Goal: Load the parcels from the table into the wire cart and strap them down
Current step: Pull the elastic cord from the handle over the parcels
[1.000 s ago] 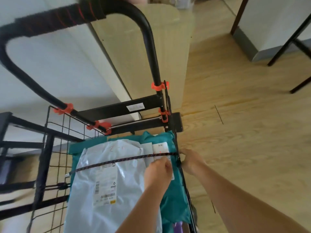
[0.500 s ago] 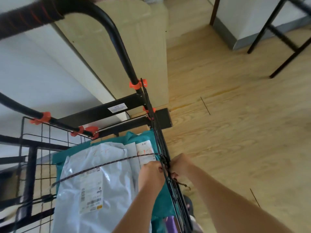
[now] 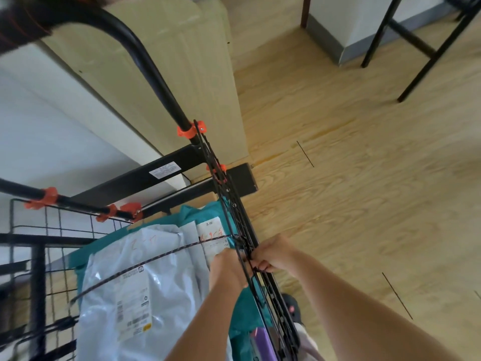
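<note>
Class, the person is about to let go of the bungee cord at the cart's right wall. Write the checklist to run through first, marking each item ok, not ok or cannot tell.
1. The bungee cord crosses the white parcel: ok.
2. The white parcel lies on the teal parcel, inside the wire cart: ok.
3. Cord end hooked on the right wire wall: cannot tell, the hands cover it.
4. Other cord end fastened at the left wire wall: cannot tell, blurred.
5. The right hand has a grip on the right wire wall, with the left hand just inside it: ok.
</note>
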`<move>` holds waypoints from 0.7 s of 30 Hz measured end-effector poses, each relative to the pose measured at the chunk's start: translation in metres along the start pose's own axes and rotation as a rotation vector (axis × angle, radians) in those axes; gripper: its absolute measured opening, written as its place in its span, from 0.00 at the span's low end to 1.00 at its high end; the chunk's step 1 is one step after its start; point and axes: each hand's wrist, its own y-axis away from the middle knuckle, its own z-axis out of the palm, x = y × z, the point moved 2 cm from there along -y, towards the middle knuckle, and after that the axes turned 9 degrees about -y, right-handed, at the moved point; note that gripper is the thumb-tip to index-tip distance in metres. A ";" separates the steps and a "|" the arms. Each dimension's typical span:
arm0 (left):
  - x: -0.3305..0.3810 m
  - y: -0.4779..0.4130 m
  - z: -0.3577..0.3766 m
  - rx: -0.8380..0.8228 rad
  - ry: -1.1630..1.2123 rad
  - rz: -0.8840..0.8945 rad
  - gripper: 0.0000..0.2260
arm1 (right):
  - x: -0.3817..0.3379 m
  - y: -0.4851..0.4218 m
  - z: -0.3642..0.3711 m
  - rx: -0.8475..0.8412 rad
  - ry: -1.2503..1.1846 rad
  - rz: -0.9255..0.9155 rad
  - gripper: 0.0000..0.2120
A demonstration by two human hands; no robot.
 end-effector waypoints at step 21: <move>-0.008 0.049 -0.067 -0.002 0.340 -0.159 0.14 | -0.047 0.061 -0.002 0.357 0.166 -0.253 0.13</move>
